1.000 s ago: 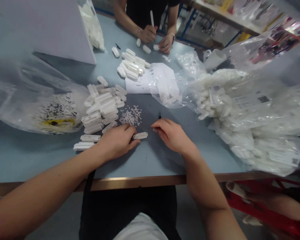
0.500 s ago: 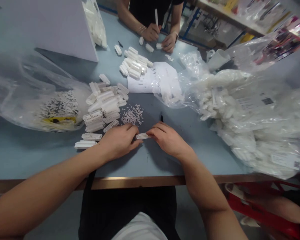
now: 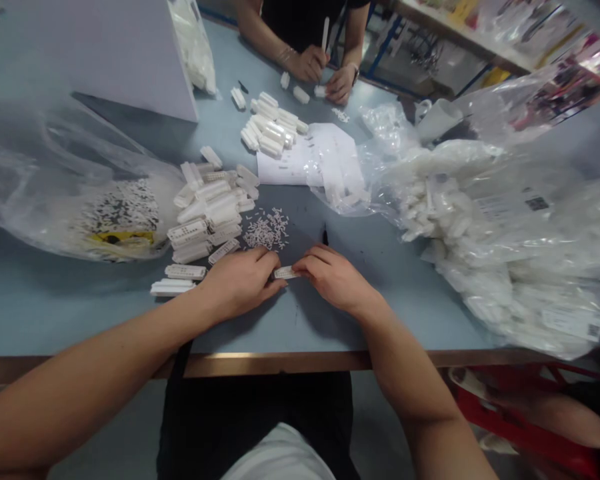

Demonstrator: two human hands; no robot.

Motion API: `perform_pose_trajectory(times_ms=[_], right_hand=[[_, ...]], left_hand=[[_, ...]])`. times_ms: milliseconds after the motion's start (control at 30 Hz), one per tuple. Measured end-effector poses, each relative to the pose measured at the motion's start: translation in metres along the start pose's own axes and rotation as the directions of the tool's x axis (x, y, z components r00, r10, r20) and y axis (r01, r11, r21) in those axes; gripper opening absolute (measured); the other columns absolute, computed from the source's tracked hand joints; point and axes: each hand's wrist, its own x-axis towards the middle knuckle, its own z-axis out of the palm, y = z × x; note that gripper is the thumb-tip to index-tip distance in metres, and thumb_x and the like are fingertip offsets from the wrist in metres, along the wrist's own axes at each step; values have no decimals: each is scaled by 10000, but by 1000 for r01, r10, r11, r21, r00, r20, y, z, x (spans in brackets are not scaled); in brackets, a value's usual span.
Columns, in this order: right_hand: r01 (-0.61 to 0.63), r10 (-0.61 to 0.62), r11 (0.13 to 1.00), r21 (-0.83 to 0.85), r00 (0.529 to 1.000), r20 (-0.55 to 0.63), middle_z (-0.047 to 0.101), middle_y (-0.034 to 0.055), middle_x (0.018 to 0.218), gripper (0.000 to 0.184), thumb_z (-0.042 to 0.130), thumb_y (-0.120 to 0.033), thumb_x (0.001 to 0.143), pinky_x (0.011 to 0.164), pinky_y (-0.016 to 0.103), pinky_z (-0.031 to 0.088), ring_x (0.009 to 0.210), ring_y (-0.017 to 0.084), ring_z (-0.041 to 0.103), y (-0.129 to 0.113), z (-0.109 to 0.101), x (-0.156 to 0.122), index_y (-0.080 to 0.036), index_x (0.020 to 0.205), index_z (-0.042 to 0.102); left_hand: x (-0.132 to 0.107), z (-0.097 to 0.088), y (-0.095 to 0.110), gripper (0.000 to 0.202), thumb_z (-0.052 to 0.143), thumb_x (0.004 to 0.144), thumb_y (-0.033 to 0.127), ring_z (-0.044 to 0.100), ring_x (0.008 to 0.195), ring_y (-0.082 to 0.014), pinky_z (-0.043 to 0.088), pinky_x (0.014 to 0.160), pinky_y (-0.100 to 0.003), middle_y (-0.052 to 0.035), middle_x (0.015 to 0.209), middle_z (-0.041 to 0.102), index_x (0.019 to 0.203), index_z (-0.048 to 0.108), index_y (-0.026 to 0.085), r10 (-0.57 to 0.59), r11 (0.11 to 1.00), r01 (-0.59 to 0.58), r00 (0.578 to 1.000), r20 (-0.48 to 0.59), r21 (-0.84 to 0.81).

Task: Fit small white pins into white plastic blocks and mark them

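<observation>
At the table's near edge (image 3: 280,362) | grip: I read left hand (image 3: 240,280) and right hand (image 3: 334,277) closed on one perforated white plastic strip (image 3: 287,272), pinched between them | placement: strip held apart from stacked strips (image 3: 205,213) and tiny white pins (image 3: 266,229), keeping it separate

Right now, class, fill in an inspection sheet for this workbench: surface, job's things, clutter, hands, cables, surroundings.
Surface: pale blue workbench with a brown front edge.
Job's things: white perforated plastic strip between the hands; pile of similar strips; heap of tiny white pieces.
Clutter: clear bags of white parts; paper sheet.
Hands: left hand and right hand meet at the strip; grip unclear.
Cables: nothing seen.
Surroundings: co-worker across the bench; red frame at lower right.
</observation>
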Motion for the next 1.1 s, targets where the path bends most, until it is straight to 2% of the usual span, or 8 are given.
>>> perform_pose_trajectory(times_ms=[133,400,700,933,1100], right_hand=[[-27,27,999,38,1000,0,646,45,826,163,532,-171,949,750,268,483,802,159,575,-1,-3,1,-185,904,688],[-52,54,998,40,998,-46,686,52,899,167,536,-202,955,737,254,486,831,155,613,-4,-11,0,-184,1007,694],[65,-64,998,-18,998,16,643,69,873,202,491,-220,966,738,280,475,810,162,554,-3,-23,-1,-170,925,682],[66,-64,995,-76,997,38,632,77,869,191,483,-128,911,760,318,464,831,186,530,-6,-18,0,-169,929,668],[59,-55,994,-90,997,49,635,82,861,176,496,-123,906,770,329,467,845,196,534,-9,-15,1,-165,910,667]], left_hand=[[0,1,-1,289,538,901,446,659,784,-235,458,647,-327,-75,900,662,983,614,180,0,1000,0,1000,2,-7],[0,3,-2,316,527,905,464,656,778,-237,451,637,-328,-78,914,660,1013,613,179,-10,1000,10,1000,10,-6],[0,-1,-1,309,533,907,459,656,780,-239,454,648,-327,-83,902,661,991,619,174,-28,1000,29,999,35,-7],[0,-1,0,307,524,913,460,656,771,-235,456,645,-328,-81,892,667,974,622,176,-13,1000,13,1000,25,11],[0,1,-1,298,531,910,451,663,765,-239,465,639,-333,-78,879,670,971,623,174,23,999,-22,1000,-20,42]])
